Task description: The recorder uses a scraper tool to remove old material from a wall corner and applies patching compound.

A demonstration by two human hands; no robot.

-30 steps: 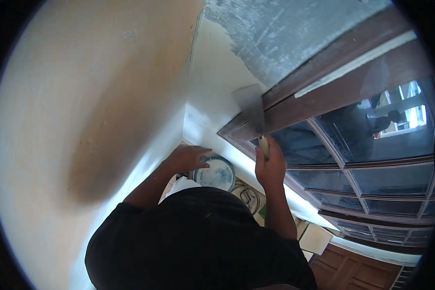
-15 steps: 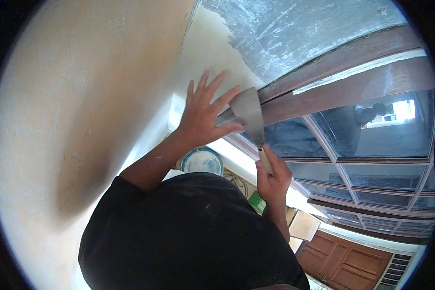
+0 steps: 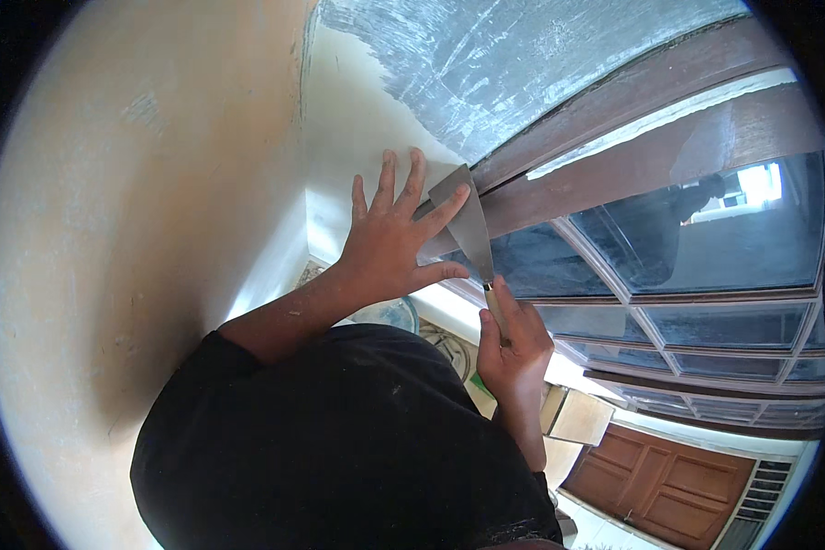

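My right hand [image 3: 517, 350] is wrapped round the pale handle of a wide putty knife [image 3: 472, 234]. The metal blade points up and away, its broad edge close to where the pale wall section [image 3: 353, 101] meets the brown window frame [image 3: 605, 174]. Fingers spread, my left hand [image 3: 382, 249] is beside the blade. Its index fingertip overlaps the blade in view, and its thumb reaches toward the blade's lower end. Whether those fingers touch the metal or the wall, I cannot tell.
A scratched grey wall patch [image 3: 532, 69] lies above the frame. Glass panes [image 3: 706, 238] fill the right side, and a cream wall [image 3: 110, 229] rises at the left. Lower down are a round blue-rimmed container [image 3: 401, 313], a box-like tan object [image 3: 581, 417] and brown doors [image 3: 660, 477].
The view has shifted, so the wall and frame sit further left. The putty knife's blade has turned and appears narrower. My left index finger now lies across it in view.
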